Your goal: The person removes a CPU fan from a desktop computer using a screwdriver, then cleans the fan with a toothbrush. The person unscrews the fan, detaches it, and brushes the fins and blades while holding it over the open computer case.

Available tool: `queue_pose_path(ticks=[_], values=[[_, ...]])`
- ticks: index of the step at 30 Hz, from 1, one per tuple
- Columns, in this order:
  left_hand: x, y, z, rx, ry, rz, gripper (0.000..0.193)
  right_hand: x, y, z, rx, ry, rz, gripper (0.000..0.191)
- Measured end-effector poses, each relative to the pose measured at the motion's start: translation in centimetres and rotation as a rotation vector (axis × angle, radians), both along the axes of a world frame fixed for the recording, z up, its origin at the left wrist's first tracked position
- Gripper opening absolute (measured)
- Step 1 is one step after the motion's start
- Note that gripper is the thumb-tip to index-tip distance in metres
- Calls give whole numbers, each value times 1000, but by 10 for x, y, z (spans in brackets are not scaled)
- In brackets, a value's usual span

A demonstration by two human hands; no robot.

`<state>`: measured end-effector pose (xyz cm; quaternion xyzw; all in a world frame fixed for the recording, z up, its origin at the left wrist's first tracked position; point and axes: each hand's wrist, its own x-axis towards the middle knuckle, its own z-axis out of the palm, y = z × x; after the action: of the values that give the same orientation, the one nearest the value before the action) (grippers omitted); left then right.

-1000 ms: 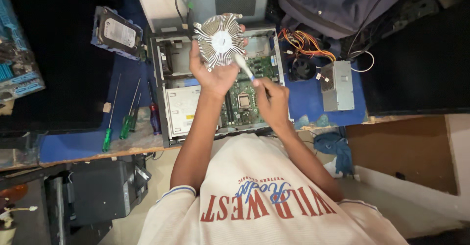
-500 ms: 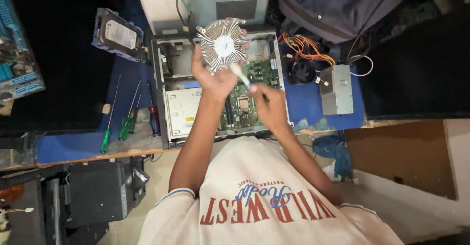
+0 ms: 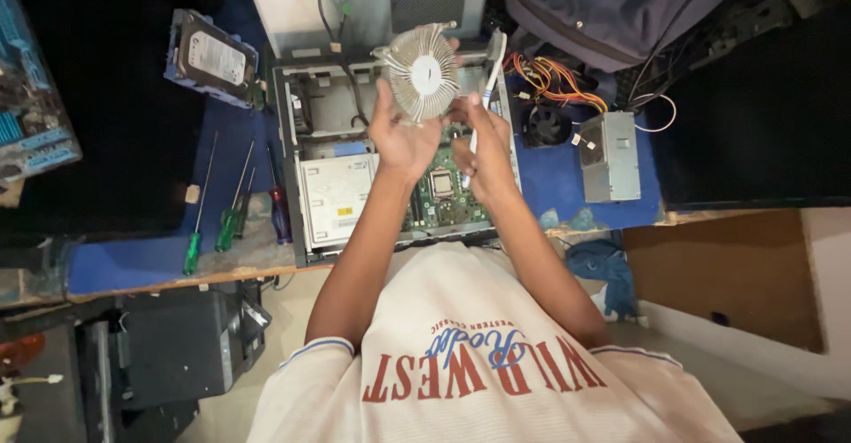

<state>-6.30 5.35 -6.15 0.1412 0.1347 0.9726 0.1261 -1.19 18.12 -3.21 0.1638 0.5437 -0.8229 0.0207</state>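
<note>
Raised above the open grey computer case: round finned aluminium heatsink, gripped at its lower rim by left hand; white toothbrush-like brush pinched in right hand. Best practice, arguably: light strokes along fins, cooler held steady.

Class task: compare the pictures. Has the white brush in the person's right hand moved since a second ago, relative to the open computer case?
Yes. The white brush in the right hand has swung up toward the far edge of the open computer case, beside the round heatsink.

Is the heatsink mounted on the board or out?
Out: the left hand holds the heatsink above the open case; processor socket lies bare.
</note>
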Motion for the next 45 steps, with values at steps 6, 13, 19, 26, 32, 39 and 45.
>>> queue_pose_path(ticks=[6, 13, 19, 26, 32, 39, 45], values=[[-7, -4, -42, -156, 55, -40, 63, -19, 3, -1, -299, 31, 67, 29], [-9, -20, -41, -361, 194, -143, 79, -24, 5, -14, -461, 35, 68, 28], [-5, -44, -5, -212, 353, -196, 102, -20, 12, 4, -372, 86, -36, 27], [-14, -69, 9, -524, 100, -95, 56, -16, 35, 21, -94, 204, 34, 16], [-13, -73, 4, -852, 176, 27, 38, -17, 36, 21, 234, 262, 48, 14], [-10, -66, -9, -900, 2, 158, 29, -9, 42, 12, 612, 363, -56, 32], [-11, -55, -7, -793, -114, 326, 34, 28, 26, -13, 944, 533, -54, 19]])
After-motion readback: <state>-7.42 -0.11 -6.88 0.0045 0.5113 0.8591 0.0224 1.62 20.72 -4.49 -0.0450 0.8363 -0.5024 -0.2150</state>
